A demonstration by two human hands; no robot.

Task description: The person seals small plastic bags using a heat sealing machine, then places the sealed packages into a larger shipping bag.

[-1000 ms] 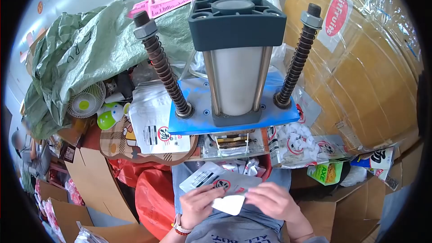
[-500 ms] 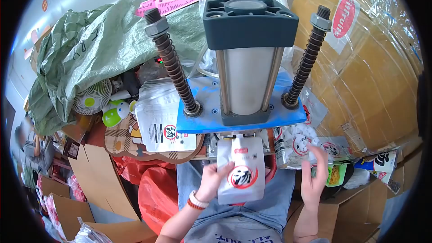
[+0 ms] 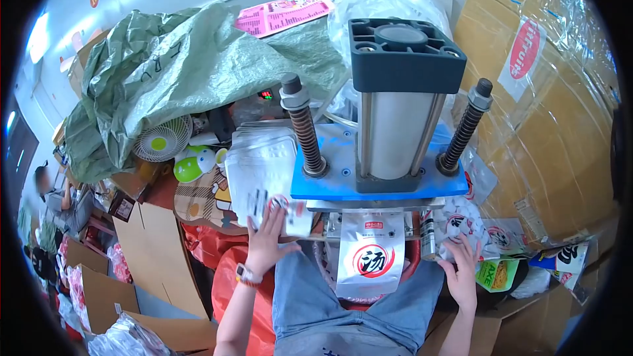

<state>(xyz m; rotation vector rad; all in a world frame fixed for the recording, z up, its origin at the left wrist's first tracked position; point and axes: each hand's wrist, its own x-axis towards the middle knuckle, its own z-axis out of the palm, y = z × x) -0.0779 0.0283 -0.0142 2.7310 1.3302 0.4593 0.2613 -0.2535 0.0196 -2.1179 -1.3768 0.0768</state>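
The left hand (image 3: 266, 238) is raised to the left of the press (image 3: 395, 125). Its fingers (image 3: 271, 214) are spread wide and lie flat against the front of the stack of pouches (image 3: 262, 165), with the tips on the lowest pouch's barcode and red mark. They are not curled round anything that I can see.

The right hand (image 3: 463, 270) is lower and to the right. It is also open, and its splayed fingers (image 3: 467, 245) rest on the near edge of a clear bag of sachets (image 3: 455, 221), just left of a green box (image 3: 496, 274).

Between the two hands, the pouch (image 3: 371, 254) hangs upright from under the press's blue plate (image 3: 330, 188), over the person's lap, with neither hand on it. It is silvery white and flat. A small red label sits near its top, and below that is a red ring round a bold black character. Its upper edge is hidden in the press.

Far left, a small fan (image 3: 160, 145) sits under a green tarpaulin (image 3: 171, 66).
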